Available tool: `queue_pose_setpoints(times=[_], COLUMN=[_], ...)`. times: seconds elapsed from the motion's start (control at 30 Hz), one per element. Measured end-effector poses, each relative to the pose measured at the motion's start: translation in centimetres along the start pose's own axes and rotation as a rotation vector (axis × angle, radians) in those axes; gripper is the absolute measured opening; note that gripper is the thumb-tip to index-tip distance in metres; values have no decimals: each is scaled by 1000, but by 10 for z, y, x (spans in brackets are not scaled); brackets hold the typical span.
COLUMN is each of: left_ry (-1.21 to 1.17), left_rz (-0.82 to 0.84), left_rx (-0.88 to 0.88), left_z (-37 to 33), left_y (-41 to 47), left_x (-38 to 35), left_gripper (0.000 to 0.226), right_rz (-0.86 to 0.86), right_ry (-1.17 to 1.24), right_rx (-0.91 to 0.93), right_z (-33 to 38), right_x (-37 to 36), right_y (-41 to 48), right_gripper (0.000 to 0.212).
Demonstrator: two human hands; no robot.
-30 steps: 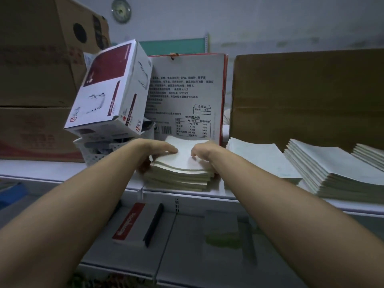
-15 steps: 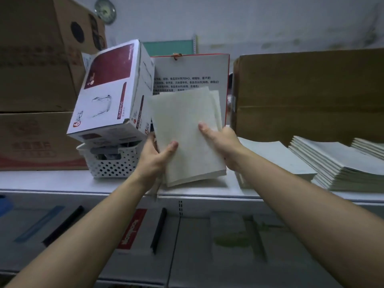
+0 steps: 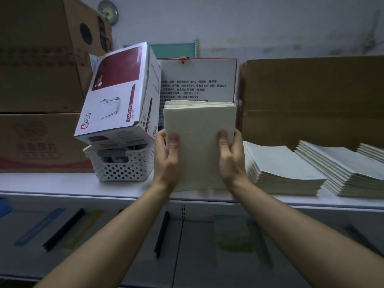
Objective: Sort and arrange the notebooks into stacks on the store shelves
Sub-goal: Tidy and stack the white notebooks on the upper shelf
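A bundle of thin cream-covered paper notebooks (image 3: 199, 146) stands upright, front cover facing the camera, with the top edges of the notebooks behind fanning slightly. It sits squarely between the two grips. The left grip (image 3: 166, 161) clasps its left edge and the right grip (image 3: 232, 161) its right edge, both on the lower half. Each thumb lies flat on the front cover and the fingers are hidden behind. The bundle's bottom edge is down at the long white shelf (image 3: 62, 183); contact cannot be told. Just right of it, flat stacks of similar cream notebooks (image 3: 280, 171) lie in a row before a brown cardboard carton (image 3: 311, 96). On the left, a white perforated plastic basket (image 3: 122, 165) carries a tilted white-and-maroon glass mug box (image 3: 120, 94).
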State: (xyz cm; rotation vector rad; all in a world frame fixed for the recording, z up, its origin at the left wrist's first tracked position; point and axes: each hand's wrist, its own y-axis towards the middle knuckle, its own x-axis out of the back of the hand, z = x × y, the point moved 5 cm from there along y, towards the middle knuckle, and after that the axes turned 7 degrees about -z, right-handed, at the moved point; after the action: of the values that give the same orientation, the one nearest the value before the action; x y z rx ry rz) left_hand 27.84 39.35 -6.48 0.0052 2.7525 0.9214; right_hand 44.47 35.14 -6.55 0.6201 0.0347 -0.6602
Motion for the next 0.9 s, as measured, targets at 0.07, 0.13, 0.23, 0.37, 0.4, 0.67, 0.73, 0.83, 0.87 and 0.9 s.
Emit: queue_pose_setpoints(times=[0.07, 0.13, 0.23, 0.37, 0.4, 0.67, 0.73, 0.83, 0.87, 0.9], left_ry=[9, 6, -10, 25, 33, 27, 28, 15, 9, 12], left_rz=[13, 44, 53, -41, -46, 14, 7, 26, 26, 27], left_rx=[-43, -72, -60, -71, -92, -68, -61, -44, -39, -45], left_z=[-2, -1, 11, 9, 4, 6, 13, 12, 10, 11], left_y=[5, 10, 9, 0, 0, 9, 4, 7, 8, 9], left_x=[3, 9, 16, 10, 7, 4, 5, 2, 2, 1], left_gripper=[56, 65, 64, 65, 67, 63, 47, 34, 32, 33], right_rz=[6, 44, 71, 32, 14, 15, 21, 46, 53, 56], right_ry=[14, 30, 23, 35, 34, 29, -4, -3, 4, 6], right_rx=[32, 49, 73, 54, 58, 58, 55, 28, 20, 25], right_z=[7, 10, 7, 1, 3, 9, 0, 1, 3, 4], right_x=[0, -1, -2, -5, -5, -3, 0, 0, -1, -1], right_y=[1, 5, 3, -4, -4, 5, 1, 5, 7, 7], right_gripper=[32, 30, 41, 16, 13, 28, 33, 30, 29, 28])
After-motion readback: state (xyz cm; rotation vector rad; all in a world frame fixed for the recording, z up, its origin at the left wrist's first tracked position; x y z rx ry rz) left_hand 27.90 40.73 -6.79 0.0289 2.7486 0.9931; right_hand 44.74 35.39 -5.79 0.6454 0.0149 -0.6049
